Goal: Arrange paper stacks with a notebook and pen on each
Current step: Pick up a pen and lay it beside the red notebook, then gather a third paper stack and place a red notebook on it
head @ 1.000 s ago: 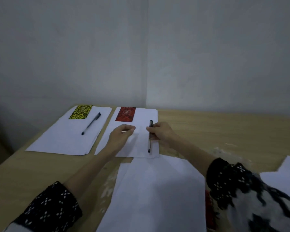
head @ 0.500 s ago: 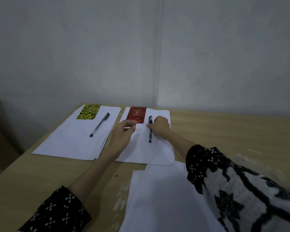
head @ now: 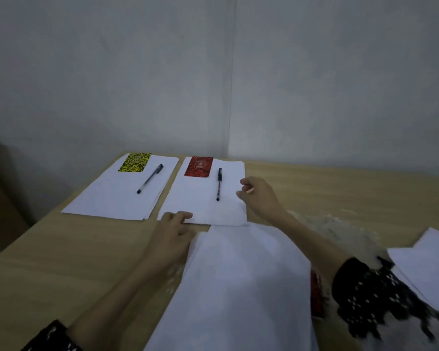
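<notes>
Two white paper stacks lie side by side at the table's far left. The left stack (head: 117,196) carries a yellow notebook (head: 135,162) and a black pen (head: 150,181). The middle stack (head: 200,201) carries a red notebook (head: 198,166) and a black pen (head: 218,183). My left hand (head: 174,233) touches the near edge of the middle stack, fingers bent and empty. My right hand (head: 259,196) rests at that stack's right edge, fingers loosely curled, holding nothing. A larger paper stack (head: 241,287) lies near me.
More white sheets (head: 426,262) lie at the right. A red object (head: 316,295) peeks out beside the near stack under my right sleeve. The wooden table (head: 61,262) ends at a grey wall behind; its left edge runs diagonally.
My right hand let go of the pen on the middle stack and moved to the stack's right edge. My left hand slid back to the stack's near edge.
</notes>
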